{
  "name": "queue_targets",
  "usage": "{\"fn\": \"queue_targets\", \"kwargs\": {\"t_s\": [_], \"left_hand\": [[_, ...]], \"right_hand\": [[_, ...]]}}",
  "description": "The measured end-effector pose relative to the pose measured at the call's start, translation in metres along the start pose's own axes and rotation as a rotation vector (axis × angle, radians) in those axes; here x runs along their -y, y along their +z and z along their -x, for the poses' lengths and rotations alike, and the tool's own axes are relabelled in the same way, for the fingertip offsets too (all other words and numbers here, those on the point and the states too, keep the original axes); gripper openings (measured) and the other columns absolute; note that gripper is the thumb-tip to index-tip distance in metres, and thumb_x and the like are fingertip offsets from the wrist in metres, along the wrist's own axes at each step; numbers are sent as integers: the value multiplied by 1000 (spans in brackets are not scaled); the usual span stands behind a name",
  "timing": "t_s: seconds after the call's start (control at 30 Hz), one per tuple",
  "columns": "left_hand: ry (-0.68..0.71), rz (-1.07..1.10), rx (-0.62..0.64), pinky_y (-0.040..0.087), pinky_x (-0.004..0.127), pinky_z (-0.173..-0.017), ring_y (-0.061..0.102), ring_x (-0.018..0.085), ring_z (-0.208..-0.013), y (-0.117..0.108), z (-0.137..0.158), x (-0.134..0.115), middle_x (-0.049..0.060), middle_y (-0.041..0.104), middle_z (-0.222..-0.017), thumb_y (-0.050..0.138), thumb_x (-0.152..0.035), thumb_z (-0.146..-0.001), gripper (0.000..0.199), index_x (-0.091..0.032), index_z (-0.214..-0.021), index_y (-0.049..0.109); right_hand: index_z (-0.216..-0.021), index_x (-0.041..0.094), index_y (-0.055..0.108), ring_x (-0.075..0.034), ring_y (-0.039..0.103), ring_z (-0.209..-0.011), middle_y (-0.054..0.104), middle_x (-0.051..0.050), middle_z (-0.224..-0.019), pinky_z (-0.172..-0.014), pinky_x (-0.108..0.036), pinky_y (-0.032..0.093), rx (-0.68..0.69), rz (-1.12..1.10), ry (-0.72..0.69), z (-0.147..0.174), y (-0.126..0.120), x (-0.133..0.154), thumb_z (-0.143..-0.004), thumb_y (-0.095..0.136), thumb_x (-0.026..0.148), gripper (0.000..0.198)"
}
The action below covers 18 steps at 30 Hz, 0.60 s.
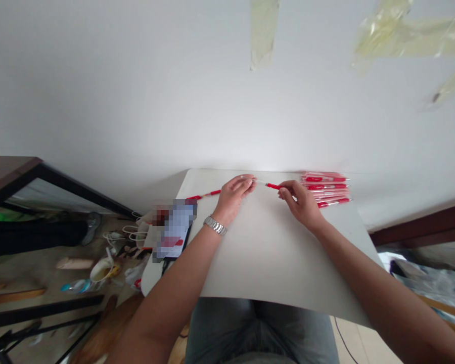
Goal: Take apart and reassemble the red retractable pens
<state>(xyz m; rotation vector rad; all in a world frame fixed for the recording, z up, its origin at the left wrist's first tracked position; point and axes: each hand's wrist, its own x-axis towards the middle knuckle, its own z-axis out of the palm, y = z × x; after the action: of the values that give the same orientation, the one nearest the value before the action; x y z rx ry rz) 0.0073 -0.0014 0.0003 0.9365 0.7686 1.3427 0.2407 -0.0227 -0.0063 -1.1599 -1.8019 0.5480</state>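
Note:
Between my hands, above the white table [261,242], is a slim pen [272,186] with a red section and a pale, clear section. My left hand [233,196], with a metal watch [215,225] on its wrist, pinches the clear end. My right hand [299,202] has its fingers closed on the red end. Just beyond my right hand lies a bundle of red-and-clear pens [328,187], side by side with tips pointing right. Another red pen [209,194] lies to the left of my left hand, partly hidden behind it.
A phone [174,232], blurred, lies by the table's left edge. The wall [227,101] stands directly behind the table. On the floor at left are a cup [101,270], a plastic bottle [76,286] and white cables [132,230]. A dark-framed desk [13,172] stands further left.

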Motion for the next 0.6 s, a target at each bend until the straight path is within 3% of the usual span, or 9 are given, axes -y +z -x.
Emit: {"fn": "queue_targets", "kwargs": {"t_s": [0.3, 0.6], "left_hand": [[-11, 4, 11, 55, 37, -103, 73, 18, -98, 2, 2, -2, 9, 77, -111, 89, -38, -79, 30, -19, -101, 80], [20, -24, -71, 56, 32, -94, 72, 16, -92, 0, -1, -1, 7, 77, -102, 90, -40, -77, 32, -20, -100, 79]], "right_hand": [[-99, 24, 62, -20, 70, -76, 72, -5, -83, -71, -35, 56, 24, 31, 11, -2, -2, 3, -108, 43, 57, 40], [-125, 24, 58, -21, 74, -89, 72, -7, -107, -81, -40, 65, -40, -61, -26, 1, 4, -5, -96, 69, 51, 41]]}}
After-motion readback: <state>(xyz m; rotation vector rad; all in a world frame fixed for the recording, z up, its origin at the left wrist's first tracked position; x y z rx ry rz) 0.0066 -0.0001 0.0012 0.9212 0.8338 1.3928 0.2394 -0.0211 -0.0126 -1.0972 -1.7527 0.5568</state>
